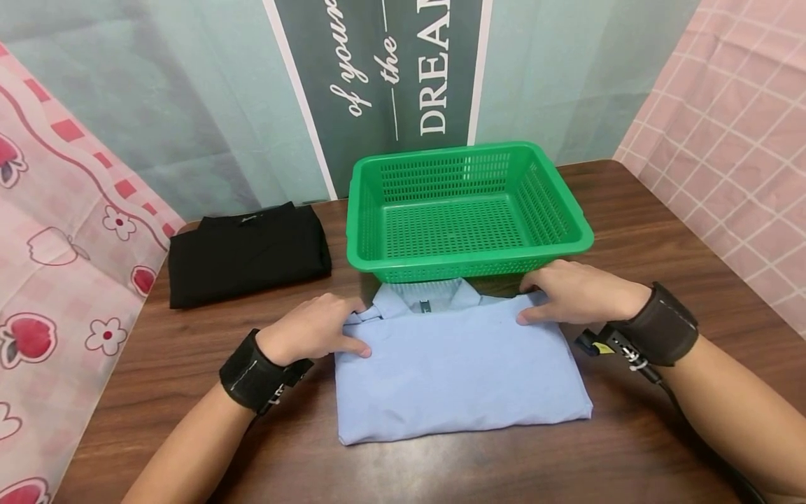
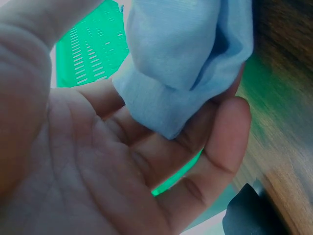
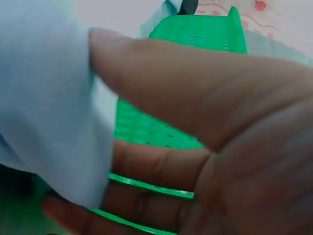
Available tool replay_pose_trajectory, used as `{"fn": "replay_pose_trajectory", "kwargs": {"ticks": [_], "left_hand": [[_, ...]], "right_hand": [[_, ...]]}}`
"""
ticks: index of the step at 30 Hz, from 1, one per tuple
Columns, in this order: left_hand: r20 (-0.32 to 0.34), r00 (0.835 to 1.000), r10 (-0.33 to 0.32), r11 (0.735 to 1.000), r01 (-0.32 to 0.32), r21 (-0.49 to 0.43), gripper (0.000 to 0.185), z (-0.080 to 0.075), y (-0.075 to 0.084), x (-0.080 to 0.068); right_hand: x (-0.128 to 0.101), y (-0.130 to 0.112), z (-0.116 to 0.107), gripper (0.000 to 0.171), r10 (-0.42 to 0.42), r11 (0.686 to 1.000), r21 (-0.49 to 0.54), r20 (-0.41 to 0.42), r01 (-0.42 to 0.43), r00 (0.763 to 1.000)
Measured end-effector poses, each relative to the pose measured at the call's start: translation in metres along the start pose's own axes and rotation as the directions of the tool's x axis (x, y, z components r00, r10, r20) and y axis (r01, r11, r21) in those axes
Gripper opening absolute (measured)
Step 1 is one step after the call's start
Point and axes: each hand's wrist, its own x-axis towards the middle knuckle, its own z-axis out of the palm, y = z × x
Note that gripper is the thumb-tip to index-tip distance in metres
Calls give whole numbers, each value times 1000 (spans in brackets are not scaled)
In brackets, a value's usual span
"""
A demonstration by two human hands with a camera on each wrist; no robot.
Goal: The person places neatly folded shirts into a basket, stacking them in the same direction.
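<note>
A light blue collared shirt [image 1: 453,371], folded into a rectangle, lies on the table with its collar toward the basket. My left hand [image 1: 317,325] grips its upper left corner, thumb on top and fingers round the far side. In the left wrist view, the shirt's folded edge [image 2: 171,63] lies against the curled fingers. At the upper right corner, my right hand [image 1: 576,290] pinches the cloth, its thumb on the top face. The right wrist view has the shirt [image 3: 49,98] between that thumb and the fingers behind it.
Just beyond the collar stands a green plastic basket [image 1: 469,264] with nothing in it. A folded black garment [image 1: 248,255] lies at the back left of the wooden table [image 1: 296,448]. Patterned cloths hang on the left and at the back; pink tile-patterned cloth [image 1: 737,133] borders the right.
</note>
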Motion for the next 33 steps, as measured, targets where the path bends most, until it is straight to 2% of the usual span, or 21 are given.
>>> {"fn": "replay_pose_trajectory", "kwargs": {"ticks": [10,18,26,33], "left_hand": [[11,1000,-1,1000,1,7,60,-1,0,0],[19,1000,-1,1000,1,6,61,-1,-1,1],[28,1000,8,1000,-8,-4,61,-1,-3,0],[72,994,77,997,-77,-8,61,-3,-3,-1]], "right_hand": [[3,1,5,55,-38,998,43,48,36,998],[5,1,5,30,-90,992,100,68,83,994],[3,3,3,20,-121,984,142,95,107,988],[2,3,1,15,-154,977,162,92,138,984]]}}
